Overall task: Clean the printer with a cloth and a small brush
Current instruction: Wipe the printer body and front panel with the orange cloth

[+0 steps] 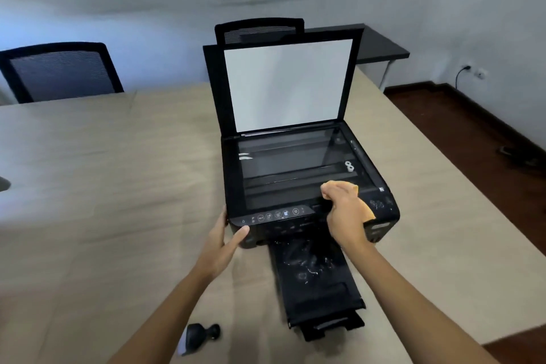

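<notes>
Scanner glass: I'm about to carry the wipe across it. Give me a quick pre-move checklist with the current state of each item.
1. Scanner lid raised clear of the scanner glass: ok.
2. Orange cloth gripped in the right hand: ok.
3. Cloth on the glass's near right corner: ok.
4. Left hand steadying the printer at its front left corner: ok.
5. Small brush out of the way on the table: ok.
6. Glass free of dust: cannot tell, blurred.
</notes>
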A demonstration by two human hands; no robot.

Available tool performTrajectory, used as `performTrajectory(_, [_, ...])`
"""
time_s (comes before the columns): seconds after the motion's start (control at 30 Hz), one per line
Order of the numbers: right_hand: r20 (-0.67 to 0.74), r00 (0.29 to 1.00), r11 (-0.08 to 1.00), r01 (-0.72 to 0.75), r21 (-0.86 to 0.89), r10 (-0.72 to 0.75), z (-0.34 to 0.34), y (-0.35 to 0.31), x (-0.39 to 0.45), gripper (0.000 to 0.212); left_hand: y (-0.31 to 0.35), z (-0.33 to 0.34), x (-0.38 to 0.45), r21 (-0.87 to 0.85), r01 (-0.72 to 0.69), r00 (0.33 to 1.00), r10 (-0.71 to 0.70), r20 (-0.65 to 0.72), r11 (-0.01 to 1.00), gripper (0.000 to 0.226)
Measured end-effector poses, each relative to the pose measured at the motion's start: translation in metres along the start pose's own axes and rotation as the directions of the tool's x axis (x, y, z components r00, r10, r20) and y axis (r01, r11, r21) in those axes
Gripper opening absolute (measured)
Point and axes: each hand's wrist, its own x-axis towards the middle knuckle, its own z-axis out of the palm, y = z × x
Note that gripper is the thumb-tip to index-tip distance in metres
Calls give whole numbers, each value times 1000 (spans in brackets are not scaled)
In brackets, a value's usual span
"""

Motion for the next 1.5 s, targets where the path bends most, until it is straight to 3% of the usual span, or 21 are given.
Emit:
performTrajectory(0.1, [114,963,964,230,132,-245,8,-19,-20,46,12,9,5,27,-62,994,64,-92,998,71])
performTrajectory(0.13, [167,953,953,214,216,-251,3,-20,-24,41,16,12,8,24,-76,990,78,-116,997,68])
performTrajectory(0.2, [279,955,923,-13,384,-103,-26,-14,-17,34,25,14,14,9,-68,988,69,-141,998,67])
performTrajectory(0.23, [291,956,918,-101,384,-17,-43,-7,-10,33,28,16,18,14,-56,988,57,-145,998,75])
performTrajectory(0.3, [102,990,962,-121,244,99,-78,13,8,38,27,20,26,50,-25,990,32,-136,998,106])
performTrajectory(0.33, [-21,993,976,-107,191,113,-89,28,19,40,25,22,30,86,1,991,11,-137,996,119])
performTrajectory(0.37, [-57,994,986,-83,148,92,-97,42,30,39,24,24,32,134,40,989,-20,-146,990,129])
performTrajectory(0.43, [188,982,1000,1,-21,3,-98,69,47,44,23,28,36,227,114,982,-75,-173,967,139])
performTrajectory(0.5, [502,864,973,137,-186,-26,-87,92,61,57,23,30,38,303,127,981,-75,-179,945,140])
performTrajectory(0.57, [585,811,951,162,-264,24,-78,104,85,55,25,30,39,331,148,981,-97,-166,932,138])
performTrajectory(0.7, [524,852,928,208,-308,-17,-48,105,158,52,27,29,37,326,198,975,-150,-165,924,139])
performTrajectory(0.83, [468,883,939,141,-313,23,-20,98,195,52,34,30,33,326,212,971,-160,-180,921,134])
performTrajectory(0.93, [469,877,947,231,-222,-104,-25,104,171,52,38,29,30,285,166,973,-109,-203,944,123])
performTrajectory(1.07, [485,817,938,347,22,-313,-71,121,127,31,36,29,33,290,131,979,-77,-191,948,119])
performTrajectory(1.13, [373,872,946,318,59,-316,-91,114,140,22,37,29,32,282,139,977,-85,-195,949,117])
performTrajectory(1.2, [168,963,978,201,61,-209,-95,101,177,17,37,29,33,271,140,978,-89,-191,952,116])
performTrajectory(1.27, [30,990,990,133,43,-135,-80,93,217,17,38,28,32,267,136,979,-88,-182,954,118])
performTrajectory(1.3, [59,990,992,128,-6,-127,-67,91,233,21,40,28,31,265,140,980,-94,-178,954,119])
performTrajectory(1.4, [437,893,960,210,-187,-110,-12,103,245,44,44,28,31,266,151,979,-107,-172,952,121])
performTrajectory(1.5, [559,817,938,293,-188,-143,-7,121,228,54,43,29,29,265,178,974,-133,-181,948,130])
